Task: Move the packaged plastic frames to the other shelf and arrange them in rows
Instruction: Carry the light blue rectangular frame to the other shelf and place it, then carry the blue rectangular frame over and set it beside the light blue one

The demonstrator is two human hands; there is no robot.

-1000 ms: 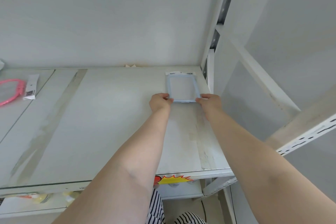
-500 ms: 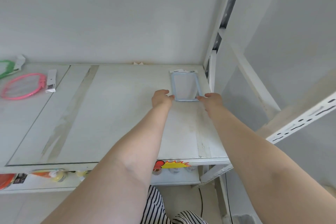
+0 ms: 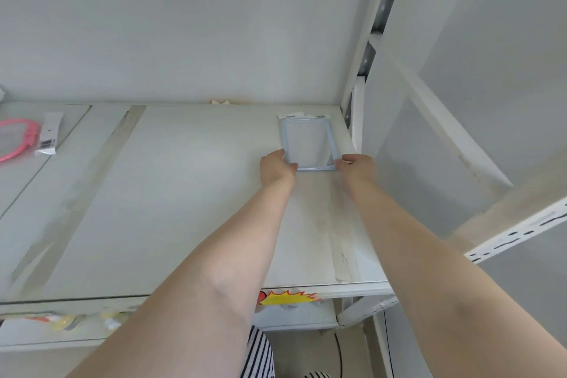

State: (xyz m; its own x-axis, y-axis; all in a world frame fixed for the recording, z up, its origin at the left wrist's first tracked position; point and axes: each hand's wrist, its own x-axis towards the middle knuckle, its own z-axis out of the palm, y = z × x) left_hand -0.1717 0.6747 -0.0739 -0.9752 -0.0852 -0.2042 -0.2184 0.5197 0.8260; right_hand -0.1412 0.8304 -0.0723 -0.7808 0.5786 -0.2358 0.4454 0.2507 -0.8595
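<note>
Pale blue and wrapped in clear film, the packaged plastic frame is lying flat on the white shelf, in its far right corner, with its white header card pointing toward the back wall and its right side running just beside the shelf's right edge. Both hands are reaching in from the front edge and meeting at the frame's near end. The left hand is gripping the near left corner, thumb lying along the near edge and fingers curling at the left side. The right hand is pinching the near right corner, its fingertips pressing on the blue rim. Both forearms are stretching over the shelf's right half.

Far off at the left edge of the shelf, a pink packaged frame is lying flat, only partly in view, with its white header card beside it. Strips of worn tape are running diagonally across the shelf's left half. A yellow starburst sticker is hanging at the shelf's front edge, and a white slotted upright is crossing the right side of the view.
</note>
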